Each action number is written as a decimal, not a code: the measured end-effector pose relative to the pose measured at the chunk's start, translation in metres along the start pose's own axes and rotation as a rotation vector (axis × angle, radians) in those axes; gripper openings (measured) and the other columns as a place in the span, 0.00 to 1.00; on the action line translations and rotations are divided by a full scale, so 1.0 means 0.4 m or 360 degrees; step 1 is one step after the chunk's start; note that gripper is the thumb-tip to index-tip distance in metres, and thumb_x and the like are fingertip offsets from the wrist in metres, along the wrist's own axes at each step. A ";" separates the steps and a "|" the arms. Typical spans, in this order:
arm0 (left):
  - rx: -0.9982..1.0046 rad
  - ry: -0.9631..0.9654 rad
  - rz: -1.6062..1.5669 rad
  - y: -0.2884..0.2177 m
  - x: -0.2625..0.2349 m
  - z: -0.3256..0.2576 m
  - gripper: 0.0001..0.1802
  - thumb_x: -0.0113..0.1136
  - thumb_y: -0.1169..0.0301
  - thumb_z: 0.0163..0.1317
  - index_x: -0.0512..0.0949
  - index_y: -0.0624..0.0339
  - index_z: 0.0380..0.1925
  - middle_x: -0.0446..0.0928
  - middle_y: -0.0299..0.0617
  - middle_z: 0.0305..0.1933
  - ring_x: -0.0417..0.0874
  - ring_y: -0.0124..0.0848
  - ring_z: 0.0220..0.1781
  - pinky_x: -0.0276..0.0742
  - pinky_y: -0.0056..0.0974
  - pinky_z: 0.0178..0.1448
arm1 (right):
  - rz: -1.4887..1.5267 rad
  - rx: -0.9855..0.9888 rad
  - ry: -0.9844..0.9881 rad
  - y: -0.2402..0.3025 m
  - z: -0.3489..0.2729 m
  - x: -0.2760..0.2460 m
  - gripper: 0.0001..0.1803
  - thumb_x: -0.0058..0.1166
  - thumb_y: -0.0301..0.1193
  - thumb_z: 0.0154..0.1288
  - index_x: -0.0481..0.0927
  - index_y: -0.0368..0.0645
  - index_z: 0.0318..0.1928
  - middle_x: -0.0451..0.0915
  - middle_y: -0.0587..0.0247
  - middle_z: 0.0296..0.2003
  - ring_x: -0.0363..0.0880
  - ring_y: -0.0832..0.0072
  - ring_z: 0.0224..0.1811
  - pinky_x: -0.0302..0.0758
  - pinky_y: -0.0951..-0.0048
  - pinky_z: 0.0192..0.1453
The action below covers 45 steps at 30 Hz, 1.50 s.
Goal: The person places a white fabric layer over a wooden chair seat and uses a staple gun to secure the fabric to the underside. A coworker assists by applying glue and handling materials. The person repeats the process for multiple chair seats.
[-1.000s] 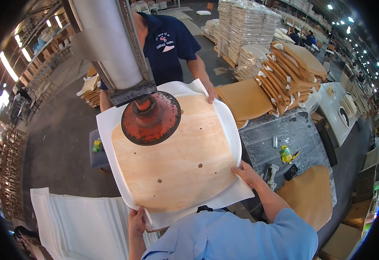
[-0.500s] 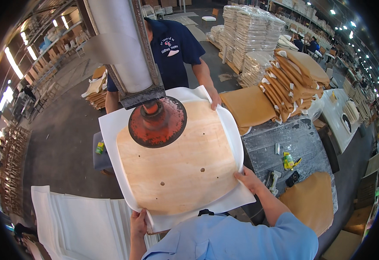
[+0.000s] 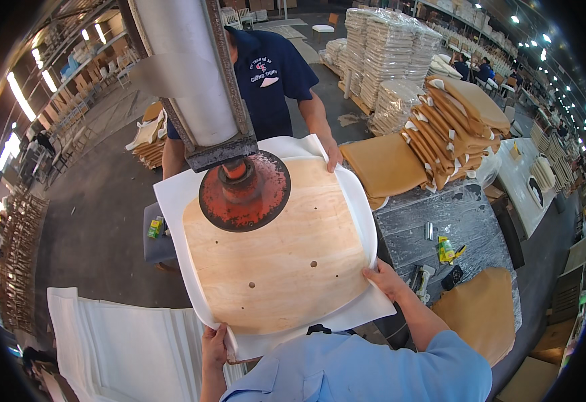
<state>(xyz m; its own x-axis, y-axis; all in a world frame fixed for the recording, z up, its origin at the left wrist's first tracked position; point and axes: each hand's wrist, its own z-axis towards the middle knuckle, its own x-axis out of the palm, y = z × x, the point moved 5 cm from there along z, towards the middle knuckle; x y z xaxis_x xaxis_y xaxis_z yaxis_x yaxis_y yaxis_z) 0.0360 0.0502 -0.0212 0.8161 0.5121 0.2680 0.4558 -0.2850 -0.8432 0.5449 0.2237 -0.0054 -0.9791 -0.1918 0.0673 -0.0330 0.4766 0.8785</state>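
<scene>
Hands [image 3: 383, 280] on white fabric [image 3: 172, 201] edge

Single head-worn fisheye view, looking steeply down, close above the square pale plywood seat board [image 3: 276, 258]; a co-worker stands beyond its far edge.

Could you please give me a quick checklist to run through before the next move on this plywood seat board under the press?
1. Red press disc resting on plywood board: ok.
2. White fabric showing past every board edge: ok.
3. Left hand gripping the near fabric corner: ok.
4. Right hand on the right edge, away from the disc: ok.
5. Co-worker's hand holding the far corner: ok.
6. Fabric smooth underneath: cannot tell.
</scene>
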 end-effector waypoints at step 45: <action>-0.0196 -0.0003 0.1731 -0.111 0.012 0.092 0.31 0.78 0.65 0.63 0.82 0.62 0.65 0.91 0.50 0.47 0.93 0.40 0.47 0.87 0.45 0.48 | -0.1361 0.0167 -0.0383 0.036 0.073 -0.028 0.42 0.75 0.52 0.64 0.82 0.36 0.69 0.86 0.35 0.63 0.86 0.46 0.67 0.79 0.52 0.71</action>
<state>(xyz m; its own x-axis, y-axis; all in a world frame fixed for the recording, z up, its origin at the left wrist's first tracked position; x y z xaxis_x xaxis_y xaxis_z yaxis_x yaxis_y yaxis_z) 0.0068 0.0951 0.0006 0.8033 -0.0611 -0.5925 -0.4756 -0.6645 -0.5764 0.5496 0.2577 -0.0073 -0.6266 -0.3380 -0.7022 -0.7776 0.3315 0.5344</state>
